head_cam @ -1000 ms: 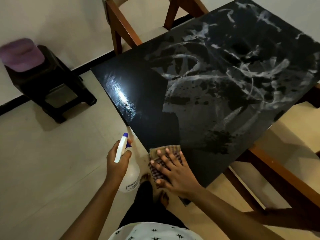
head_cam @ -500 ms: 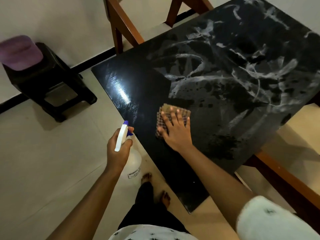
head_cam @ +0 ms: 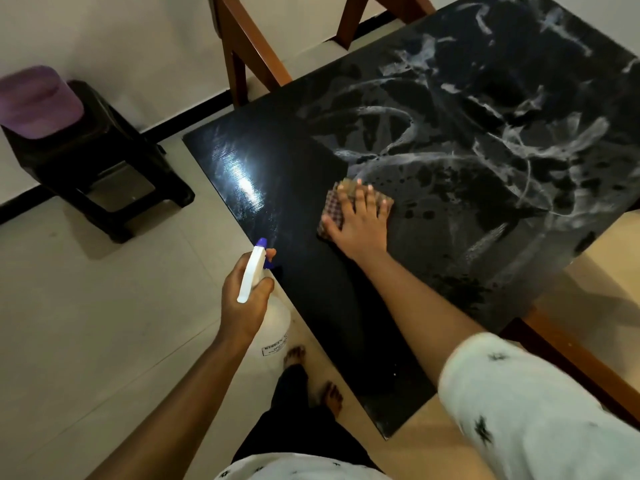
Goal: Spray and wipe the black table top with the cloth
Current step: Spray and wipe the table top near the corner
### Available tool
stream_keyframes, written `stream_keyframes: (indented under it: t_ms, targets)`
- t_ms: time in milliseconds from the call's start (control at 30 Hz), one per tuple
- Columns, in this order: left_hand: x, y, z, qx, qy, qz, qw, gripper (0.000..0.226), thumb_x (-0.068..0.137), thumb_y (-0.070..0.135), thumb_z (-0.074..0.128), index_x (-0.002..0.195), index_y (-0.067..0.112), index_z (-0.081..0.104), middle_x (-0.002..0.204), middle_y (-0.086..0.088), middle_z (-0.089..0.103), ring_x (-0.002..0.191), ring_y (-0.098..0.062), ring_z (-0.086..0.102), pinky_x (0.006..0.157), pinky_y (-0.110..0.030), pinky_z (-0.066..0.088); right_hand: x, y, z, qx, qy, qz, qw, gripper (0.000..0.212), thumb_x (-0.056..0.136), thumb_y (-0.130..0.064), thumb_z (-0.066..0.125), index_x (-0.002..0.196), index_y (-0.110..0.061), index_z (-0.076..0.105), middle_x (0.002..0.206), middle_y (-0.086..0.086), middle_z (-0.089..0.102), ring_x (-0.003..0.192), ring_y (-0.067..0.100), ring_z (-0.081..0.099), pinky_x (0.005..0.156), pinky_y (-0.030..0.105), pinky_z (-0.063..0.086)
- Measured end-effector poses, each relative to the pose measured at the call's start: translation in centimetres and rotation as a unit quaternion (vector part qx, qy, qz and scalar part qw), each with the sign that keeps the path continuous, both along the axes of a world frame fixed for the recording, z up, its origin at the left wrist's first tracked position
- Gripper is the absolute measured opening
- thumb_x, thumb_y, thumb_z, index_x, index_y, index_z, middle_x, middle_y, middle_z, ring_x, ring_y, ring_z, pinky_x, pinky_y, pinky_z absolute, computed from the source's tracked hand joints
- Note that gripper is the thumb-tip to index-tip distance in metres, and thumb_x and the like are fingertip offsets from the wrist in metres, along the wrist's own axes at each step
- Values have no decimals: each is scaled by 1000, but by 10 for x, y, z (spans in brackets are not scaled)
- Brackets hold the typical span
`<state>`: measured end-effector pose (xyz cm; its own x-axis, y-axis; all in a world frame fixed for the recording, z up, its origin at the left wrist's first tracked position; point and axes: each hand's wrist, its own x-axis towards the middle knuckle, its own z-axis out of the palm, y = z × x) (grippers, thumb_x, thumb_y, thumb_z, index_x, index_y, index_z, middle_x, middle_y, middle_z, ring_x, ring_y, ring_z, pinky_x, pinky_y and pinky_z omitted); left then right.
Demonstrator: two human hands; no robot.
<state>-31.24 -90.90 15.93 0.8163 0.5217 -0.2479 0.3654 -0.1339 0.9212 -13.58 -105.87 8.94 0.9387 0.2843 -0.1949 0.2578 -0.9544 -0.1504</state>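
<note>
Head view, biggest thing first: what fills it? (A)

Pale tiled floor (head_cam: 104,323), and over it the black table top (head_cam: 294,188), running from the lower middle up to the top right. Its left strip is dark and shiny with a patch of glare. The rest is covered in white smears and droplets. (B)

And around the table? (A)

A wooden chair (head_cam: 242,39) stands at the far edge. A black stool (head_cam: 104,161) sits against the wall on the left, well apart from the table, with something purple (head_cam: 38,102) on it. It is too blurred to name. (B)

Now the person. (A)

A white sleeve (head_cam: 519,403) with small dark marks covers the right upper arm. Two bare feet (head_cam: 294,355) stand on the floor just beside the table's near edge. (B)

Where's the spray bottle (head_cam: 273,327)? (A)

In the left hand (head_cam: 244,303), held over the floor just beside the table's left edge. The fingers are curled round its neck, one fingertip (head_cam: 272,252) showing at the front under the blue nozzle, which points toward the table. (B)

And the cloth (head_cam: 334,202)? (A)

It lies on the table top right where the dark strip meets the smears. It's a checked cloth, mostly hidden under the right hand (head_cam: 360,223). That hand lies flat on it, palm down and fingers straight and spread — thumb out to the left, over the cloth's near edge. (B)
</note>
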Motion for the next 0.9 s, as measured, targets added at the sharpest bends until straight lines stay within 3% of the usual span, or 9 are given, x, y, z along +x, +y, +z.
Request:
stream_keyframes:
  t_ms: [100, 167, 333, 500, 667, 767, 900]
  targets:
    - [1, 2, -2, 5, -14, -17, 1000, 42, 89, -2, 57, 122, 22, 50, 116, 6, 60, 97, -1, 58, 79, -11, 43, 27, 11, 2, 12, 9, -9, 1000, 72, 94, -62, 26, 154, -25, 11, 162, 9, 0, 148, 29, -5, 114, 53, -9]
    - [0, 5, -4, -2, -16, -20, 1000, 42, 89, -2, 57, 122, 23, 51, 116, 6, 61, 101, -5, 59, 80, -12, 44, 10, 6, 2, 25, -2, -5, 1000, 71, 95, -60, 27, 154, -23, 11, 162, 7, 3, 148, 28, -2, 114, 52, -9]
    - [-2, 7, -6, -14, -11, -36, 999, 46, 88, 0, 59, 111, 39, 51, 108, 18, 61, 102, -7, 60, 84, -16, 45, -124, -40, 1, 41, 25, 40, 998, 73, 92, -64, 19, 154, -27, 7, 161, 6, 9, 148, 26, 4, 117, 50, -4]
    - [-10, 3, -10, -7, -9, -39, 999, 44, 89, 0, 58, 111, 38, 51, 106, 20, 60, 99, -2, 60, 83, -17, 46, -233, -78, -3, 18, 22, 73, 997, 76, 91, -70, 25, 154, -29, 14, 161, 6, 12, 147, 25, 5, 114, 50, 8]
    - [-26, -6, -15, -17, -13, -48, 999, 41, 88, -1, 59, 117, 29, 56, 110, 10, 64, 105, -12, 61, 88, -23, 48, -165, -69, -2, 24, 17, 74, 997, 74, 90, -70, 22, 153, -36, 4, 161, 0, -5, 148, 24, -4, 115, 47, -10]
    - [-36, -12, -22, -31, 4, -41, 999, 40, 89, 4, 60, 125, 20, 54, 117, 1, 63, 106, -23, 61, 89, -31, 50, -96, -64, -2, 10, 4, 0, 1000, 73, 91, -68, 22, 153, -34, 2, 162, 3, -2, 148, 25, -6, 116, 52, -6]
    - [-48, -24, -25, -32, 1, -37, 999, 42, 88, 4, 61, 127, 19, 53, 118, 0, 63, 105, -23, 61, 87, -32, 50, -63, -64, 2, 4, 14, -20, 1000, 71, 94, -64, 25, 153, -30, 8, 162, 5, 3, 148, 27, -2, 116, 53, -5]
